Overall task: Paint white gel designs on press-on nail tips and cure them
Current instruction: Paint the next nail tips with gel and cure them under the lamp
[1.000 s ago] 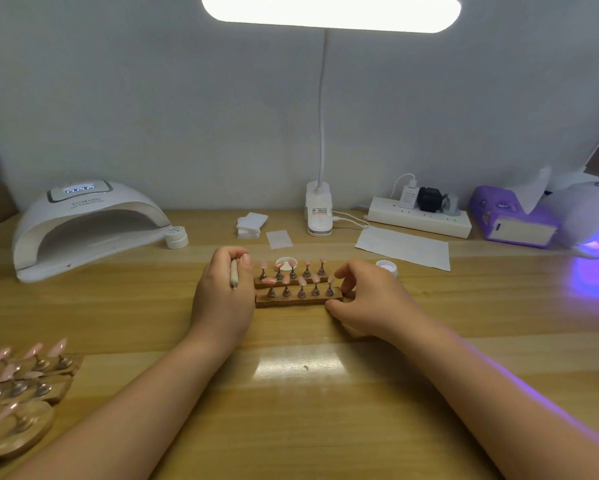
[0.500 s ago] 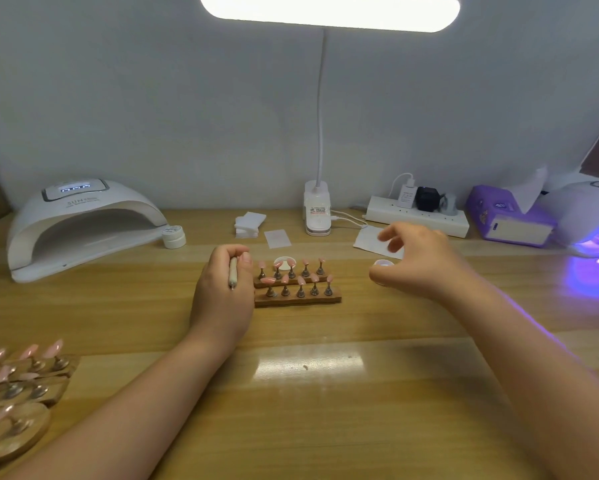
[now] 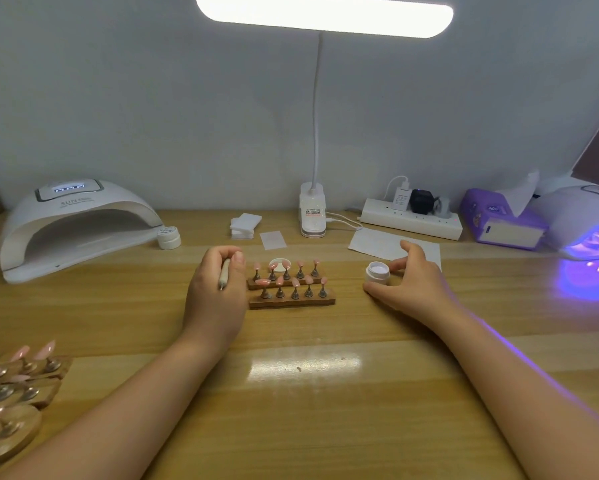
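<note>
Head view: wooden desk [image 3: 325,410].
Left hand [image 3: 218,292]: curled round brush [image 3: 224,274] (tip down).
Nail tips [image 3: 293,284]: two wooden racks, centre.
Right hand [image 3: 412,282]: at 3 o'clock of racks, fingers spread wide around open gel pot [image 3: 377,271]; contact unclear.
Curing lamp [image 3: 73,226]: 10 o'clock.

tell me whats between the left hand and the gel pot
In the head view, two wooden holders of pink nail tips sit between the left hand and the open gel pot, with bare table right of them.
</note>
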The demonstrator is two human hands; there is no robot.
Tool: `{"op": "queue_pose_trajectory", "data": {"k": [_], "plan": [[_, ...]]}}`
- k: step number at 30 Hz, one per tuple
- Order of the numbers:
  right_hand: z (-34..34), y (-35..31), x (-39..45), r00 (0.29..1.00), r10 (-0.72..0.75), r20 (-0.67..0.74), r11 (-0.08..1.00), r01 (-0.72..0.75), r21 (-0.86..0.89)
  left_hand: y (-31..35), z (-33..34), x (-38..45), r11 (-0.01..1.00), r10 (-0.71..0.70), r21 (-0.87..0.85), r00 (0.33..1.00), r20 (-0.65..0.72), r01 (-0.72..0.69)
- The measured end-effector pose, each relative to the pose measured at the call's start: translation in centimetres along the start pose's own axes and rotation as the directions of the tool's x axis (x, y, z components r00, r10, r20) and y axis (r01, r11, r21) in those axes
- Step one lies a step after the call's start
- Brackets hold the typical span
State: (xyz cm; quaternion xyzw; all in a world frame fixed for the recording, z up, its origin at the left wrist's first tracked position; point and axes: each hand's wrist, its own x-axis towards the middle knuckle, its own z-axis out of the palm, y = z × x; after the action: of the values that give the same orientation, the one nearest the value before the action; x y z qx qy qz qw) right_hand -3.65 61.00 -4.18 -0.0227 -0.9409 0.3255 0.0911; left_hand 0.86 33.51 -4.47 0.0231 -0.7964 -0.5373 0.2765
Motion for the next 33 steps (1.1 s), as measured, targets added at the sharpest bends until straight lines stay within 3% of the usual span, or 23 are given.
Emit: {"op": "queue_pose_trajectory", "data": {"k": [5,9,13,18,26,33], "plan": [[0.5,0.3,0.1,0.996,-0.069,-0.062,0.995,0.073,0.061,-0.2,0.0,0.1,0.999,0.012,-0.031,1.0,-0.001,-0.012],[0.4,-0.1,-0.2,0.982,-0.106,-0.157,0.977,0.132,0.168,0.7,-0.3,-0.3,0.991,0.117,-0.059,0.993,0.002,-0.116],[0.8,-2.3,-1.4,0.92,-0.257,-0.295,0.923,0.324,0.209,3.2,-0.7,-1.2,0.943,0.237,-0.253,0.97,0.061,-0.214],[1.3,-6.1,-3.6,0.837,-0.455,-0.304,0.813,0.53,0.241,7.5,-1.0,-1.9,0.878,0.354,-0.405,0.916,0.19,-0.255],[0.7,-9.4,-6.1,0.79,-0.55,-0.271,0.742,0.611,0.277,10.0,-3.0,-0.3,0.922,0.253,-0.333,0.959,0.127,-0.199],[0.5,-9.9,-6.6,0.8,-0.532,-0.277,0.748,0.598,0.287,10.0,-3.2,0.2,0.96,0.278,-0.023,0.952,0.124,-0.277]]}}
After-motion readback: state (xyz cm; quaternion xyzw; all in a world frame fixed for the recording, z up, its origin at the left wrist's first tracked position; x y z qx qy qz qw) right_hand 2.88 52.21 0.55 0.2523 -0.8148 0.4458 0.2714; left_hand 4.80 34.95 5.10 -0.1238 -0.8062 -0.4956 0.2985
